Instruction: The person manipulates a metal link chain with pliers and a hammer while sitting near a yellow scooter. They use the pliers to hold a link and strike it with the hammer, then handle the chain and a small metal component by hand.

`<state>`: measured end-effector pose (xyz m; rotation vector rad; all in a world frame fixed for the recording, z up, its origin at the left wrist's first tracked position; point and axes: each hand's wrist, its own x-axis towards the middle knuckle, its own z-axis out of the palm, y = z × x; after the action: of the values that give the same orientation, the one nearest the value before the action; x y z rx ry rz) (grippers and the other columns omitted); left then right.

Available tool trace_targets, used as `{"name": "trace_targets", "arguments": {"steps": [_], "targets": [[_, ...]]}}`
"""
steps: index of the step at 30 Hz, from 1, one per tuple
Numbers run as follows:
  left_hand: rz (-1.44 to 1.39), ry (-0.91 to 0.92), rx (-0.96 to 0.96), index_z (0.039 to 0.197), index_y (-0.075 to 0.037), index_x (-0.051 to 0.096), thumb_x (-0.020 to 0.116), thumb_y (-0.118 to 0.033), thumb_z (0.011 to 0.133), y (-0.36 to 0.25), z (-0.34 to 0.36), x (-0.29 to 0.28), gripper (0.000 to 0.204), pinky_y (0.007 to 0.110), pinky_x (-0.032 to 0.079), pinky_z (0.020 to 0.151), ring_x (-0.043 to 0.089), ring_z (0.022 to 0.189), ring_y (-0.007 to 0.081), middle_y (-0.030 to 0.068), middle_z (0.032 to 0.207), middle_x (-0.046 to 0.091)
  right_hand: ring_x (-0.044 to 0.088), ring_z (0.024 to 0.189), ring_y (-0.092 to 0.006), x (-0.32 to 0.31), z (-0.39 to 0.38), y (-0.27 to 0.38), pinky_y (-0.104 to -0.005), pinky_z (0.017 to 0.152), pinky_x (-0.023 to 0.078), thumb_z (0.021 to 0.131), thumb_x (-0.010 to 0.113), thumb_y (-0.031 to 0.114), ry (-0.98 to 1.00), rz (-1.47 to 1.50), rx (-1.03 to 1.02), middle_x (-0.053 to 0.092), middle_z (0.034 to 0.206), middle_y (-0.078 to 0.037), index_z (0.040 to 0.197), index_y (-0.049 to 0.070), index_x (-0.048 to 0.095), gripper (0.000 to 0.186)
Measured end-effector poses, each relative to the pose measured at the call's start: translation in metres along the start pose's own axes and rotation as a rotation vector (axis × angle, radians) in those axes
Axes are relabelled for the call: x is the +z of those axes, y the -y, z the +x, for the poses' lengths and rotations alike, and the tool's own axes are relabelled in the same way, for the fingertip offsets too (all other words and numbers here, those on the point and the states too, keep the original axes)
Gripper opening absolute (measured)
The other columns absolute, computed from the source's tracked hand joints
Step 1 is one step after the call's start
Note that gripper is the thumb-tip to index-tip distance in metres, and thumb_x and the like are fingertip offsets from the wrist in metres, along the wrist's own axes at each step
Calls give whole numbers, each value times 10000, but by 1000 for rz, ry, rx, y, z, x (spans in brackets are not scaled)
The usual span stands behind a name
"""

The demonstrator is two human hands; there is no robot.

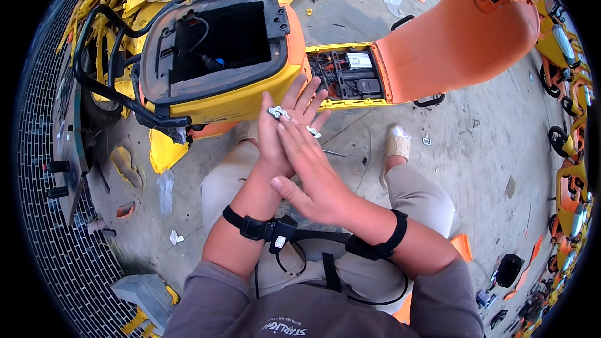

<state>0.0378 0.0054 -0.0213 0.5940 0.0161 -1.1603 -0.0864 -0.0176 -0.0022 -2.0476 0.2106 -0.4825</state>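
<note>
Palms together, fingers extended: right hand [314, 178] flat across upturned left hand [271, 143]; metal fittings [277, 112] loose, unattached; yellow-orange scooter [295, 40]: storage bucket [155, 69] open, electronics bay [357, 102] uncovered.

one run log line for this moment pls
left hand: palm up, small metal parts on it | right hand: laid across left palm | yellow-orange vehicle body: beyond both hands

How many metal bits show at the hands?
2 visible: one metal bit on the left hand, another beside the right hand, which may hide more, or a join.
</note>
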Motion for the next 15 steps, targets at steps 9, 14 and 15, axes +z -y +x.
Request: {"name": "trace_targets", "arguments": {"steps": [9, 14, 15], "targets": [[231, 171, -38, 1580, -64, 260, 210, -564, 1073, 40, -14, 17, 714, 386, 233, 1225, 307, 1486, 238, 96, 1606, 341, 130, 1511, -469, -20, 37, -61, -481, 1232, 137, 1070, 335, 423, -440, 160, 337, 211, 1593, -328, 1530, -116, 198, 722], [404, 48, 124, 1593, -50, 221, 182, -563, 1077, 13, 20, -22, 729, 367, 167, 1238, 220, 1519, 223, 97, 1648, 249, 69, 1523, -472, 17, 4, -16, -498, 1232, 109, 1058, 364, 458, -167, 195, 167, 82, 1616, -346, 1544, -124, 75, 811], [392, 45, 167, 1589, -46, 232, 195, -558, 1078, 7, 20, -15, 723, 363, 173, 1235, 229, 1516, 222, 97, 1643, 258, 60, 1525, -471, 24, -4, -11, -504, 1232, 101, 1054, 379, 457, -116, 141, 150, 63, 1619, -346, 1543, -128, 62, 825]]}}
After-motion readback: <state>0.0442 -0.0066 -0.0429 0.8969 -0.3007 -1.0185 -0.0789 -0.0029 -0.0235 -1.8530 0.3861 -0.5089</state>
